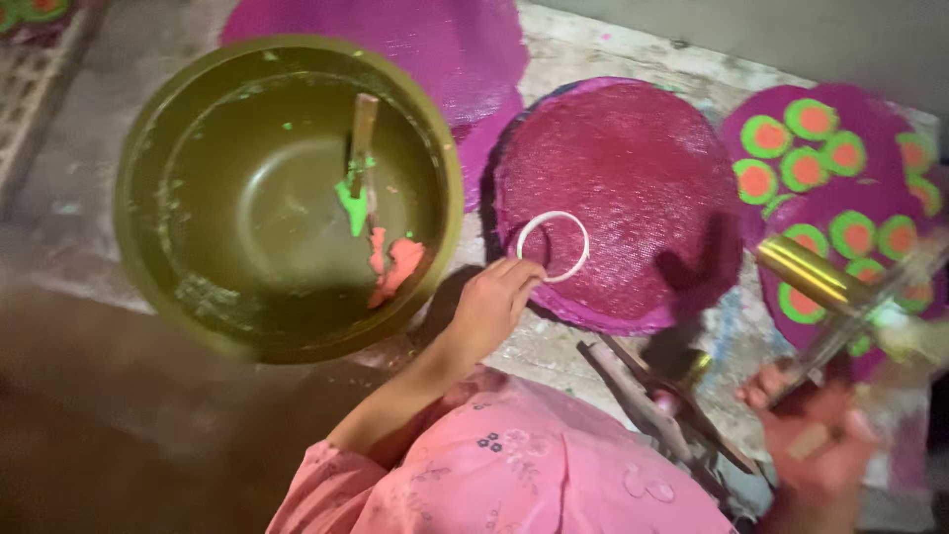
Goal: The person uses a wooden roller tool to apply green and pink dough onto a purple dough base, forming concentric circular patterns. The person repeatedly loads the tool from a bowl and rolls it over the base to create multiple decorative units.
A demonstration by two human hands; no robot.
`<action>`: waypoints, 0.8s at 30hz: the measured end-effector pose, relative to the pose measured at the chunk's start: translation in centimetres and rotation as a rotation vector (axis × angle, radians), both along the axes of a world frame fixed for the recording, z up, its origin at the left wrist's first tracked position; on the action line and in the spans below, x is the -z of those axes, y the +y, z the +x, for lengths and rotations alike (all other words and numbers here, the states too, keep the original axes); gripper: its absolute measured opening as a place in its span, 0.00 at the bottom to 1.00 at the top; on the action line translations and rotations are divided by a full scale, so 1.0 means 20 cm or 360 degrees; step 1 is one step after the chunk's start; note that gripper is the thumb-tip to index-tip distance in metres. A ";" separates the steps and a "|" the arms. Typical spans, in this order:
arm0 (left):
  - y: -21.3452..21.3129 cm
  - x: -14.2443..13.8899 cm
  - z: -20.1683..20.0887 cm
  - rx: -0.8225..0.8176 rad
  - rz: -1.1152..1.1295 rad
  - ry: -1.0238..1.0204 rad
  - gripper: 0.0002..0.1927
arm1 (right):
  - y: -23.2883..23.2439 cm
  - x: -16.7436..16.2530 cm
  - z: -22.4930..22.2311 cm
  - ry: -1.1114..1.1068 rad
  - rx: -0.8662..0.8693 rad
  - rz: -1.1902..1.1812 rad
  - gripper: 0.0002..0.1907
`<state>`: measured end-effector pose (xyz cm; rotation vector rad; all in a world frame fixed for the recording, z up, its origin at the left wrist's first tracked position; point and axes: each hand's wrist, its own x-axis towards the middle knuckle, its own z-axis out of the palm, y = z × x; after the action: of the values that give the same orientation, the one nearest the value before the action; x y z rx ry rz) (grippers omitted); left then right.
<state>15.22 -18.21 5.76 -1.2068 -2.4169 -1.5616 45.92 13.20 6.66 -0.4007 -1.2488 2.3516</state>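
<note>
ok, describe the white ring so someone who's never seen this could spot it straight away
Find the big olive bowl on the left; just right of it lies a round magenta mat. The white ring sits on that mat's lower-left part, at the fingers of the left hand. It is the only plain white hoop; the other circles nearby are green-and-orange discs on the mats further right.

A big olive-green metal bowl (198, 129) sits at left, a stick (362, 138) inside smeared with green and orange paste. Far right, purple mats dotted with green-ringed orange discs (806, 148). Another plain purple mat (435, 40) lies up top.
</note>
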 end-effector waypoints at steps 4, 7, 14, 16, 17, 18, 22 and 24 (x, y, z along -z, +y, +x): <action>0.19 0.14 -0.05 0.0156 -0.0106 0.0166 0.06 | -0.05 -0.06 -0.14 -0.0205 -0.0093 0.0148 0.38; 0.25 0.17 -0.05 0.0217 -0.0248 0.0249 0.10 | -0.02 -0.07 -0.21 -0.0400 -0.0195 0.0227 0.35; 0.49 -0.04 -0.35 0.1120 0.1510 -0.2260 0.47 | 0.05 -0.12 -0.52 -0.0737 -0.1167 0.0343 0.33; 0.55 -0.07 -0.36 0.1201 0.1643 -0.2400 0.48 | 0.03 -0.17 -0.64 -0.1428 -0.1192 0.0099 0.34; 0.58 -0.09 -0.36 0.1242 0.1716 -0.2463 0.49 | 0.04 -0.22 -0.70 -0.1773 -0.1184 -0.0023 0.34; 0.61 -0.09 -0.36 0.1372 0.1905 -0.2427 0.43 | 0.06 -0.28 -0.76 -0.1736 -0.1234 0.0163 0.34; 0.67 -0.04 -0.38 0.1350 0.2373 -0.2429 0.29 | 0.07 -0.47 -0.95 -0.1664 -0.1347 0.0969 0.38; 0.67 0.00 -0.44 0.1244 0.2428 -0.2408 0.27 | 0.03 -0.51 -1.04 -0.1681 -0.1314 0.1307 0.42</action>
<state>6.33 -4.91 5.84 -0.3975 0.4110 -3.8855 25.21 13.72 16.82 -1.0289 -3.1798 1.7959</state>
